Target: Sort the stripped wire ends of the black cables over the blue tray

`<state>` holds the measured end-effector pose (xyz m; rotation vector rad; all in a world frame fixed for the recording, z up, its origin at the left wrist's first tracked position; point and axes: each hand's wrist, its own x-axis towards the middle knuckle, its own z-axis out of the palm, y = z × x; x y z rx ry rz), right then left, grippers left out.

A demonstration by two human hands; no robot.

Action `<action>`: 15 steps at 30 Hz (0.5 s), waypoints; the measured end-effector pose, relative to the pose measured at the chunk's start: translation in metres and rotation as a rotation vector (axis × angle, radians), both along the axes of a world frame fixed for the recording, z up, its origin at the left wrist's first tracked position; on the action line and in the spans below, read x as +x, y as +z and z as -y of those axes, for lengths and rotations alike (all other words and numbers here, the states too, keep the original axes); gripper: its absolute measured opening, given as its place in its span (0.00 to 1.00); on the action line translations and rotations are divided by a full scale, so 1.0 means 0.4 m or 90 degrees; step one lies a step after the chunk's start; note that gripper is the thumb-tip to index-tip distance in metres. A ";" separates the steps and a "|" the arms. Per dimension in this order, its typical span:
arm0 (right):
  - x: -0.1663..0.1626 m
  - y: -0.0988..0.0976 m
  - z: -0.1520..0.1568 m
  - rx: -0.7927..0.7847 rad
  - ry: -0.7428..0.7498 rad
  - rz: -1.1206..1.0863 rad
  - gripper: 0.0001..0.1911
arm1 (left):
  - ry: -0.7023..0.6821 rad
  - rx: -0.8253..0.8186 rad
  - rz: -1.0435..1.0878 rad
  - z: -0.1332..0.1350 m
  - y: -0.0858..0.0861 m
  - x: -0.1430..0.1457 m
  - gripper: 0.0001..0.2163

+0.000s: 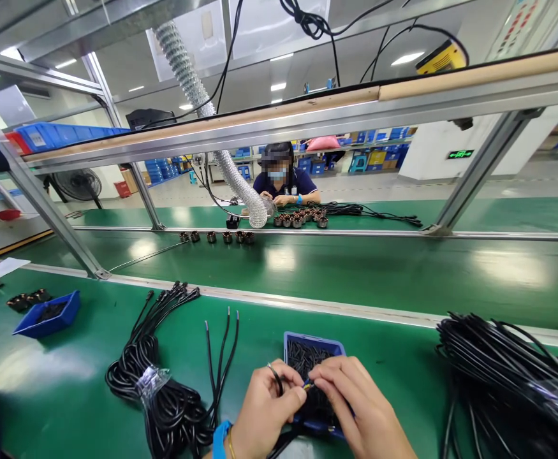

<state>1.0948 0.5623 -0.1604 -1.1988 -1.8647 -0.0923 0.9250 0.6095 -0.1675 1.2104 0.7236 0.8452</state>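
Note:
My left hand (pixel 264 408) is closed on a black cable (pixel 275 378), which bends up between its fingers. Thin yellow and blue wire ends (pixel 307 386) show between my fingertips. Fingers of my right hand (pixel 362 401) pinch together right at those wires; what they hold is too small and covered to name. Both hands are over the near part of a blue bin (pixel 340 348) filled with short black tube-like pieces (pixel 305 354). Left of my hands lies a coiled bundle of black cables (pixel 173 395), tied with clear plastic, beside several loose cable ends (pixel 219 363).
A large black cable bundle (pixel 503 370) lies at the right. Farther left are a second blue bin (pixel 71 309) and dark round parts (pixel 29 298). Metal frame posts (pixel 58 191) rise from the bench. Across the green belt (pixel 365 268), a co-worker (pixel 286 182) sits behind a flexible duct (pixel 233 172).

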 end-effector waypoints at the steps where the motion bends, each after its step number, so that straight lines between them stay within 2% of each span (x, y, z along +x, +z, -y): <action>1: -0.002 0.004 0.001 0.008 -0.005 -0.006 0.08 | 0.000 0.000 0.005 0.000 -0.003 0.000 0.12; 5: -0.007 0.025 0.003 0.035 -0.021 -0.021 0.08 | 0.005 -0.010 0.021 0.000 -0.015 0.001 0.13; 9: -0.011 0.038 0.005 0.021 -0.005 -0.020 0.08 | 0.004 -0.009 0.019 0.000 -0.018 0.000 0.13; 15: -0.007 0.026 0.005 0.013 -0.009 -0.007 0.08 | 0.005 -0.014 0.004 0.000 -0.001 -0.002 0.17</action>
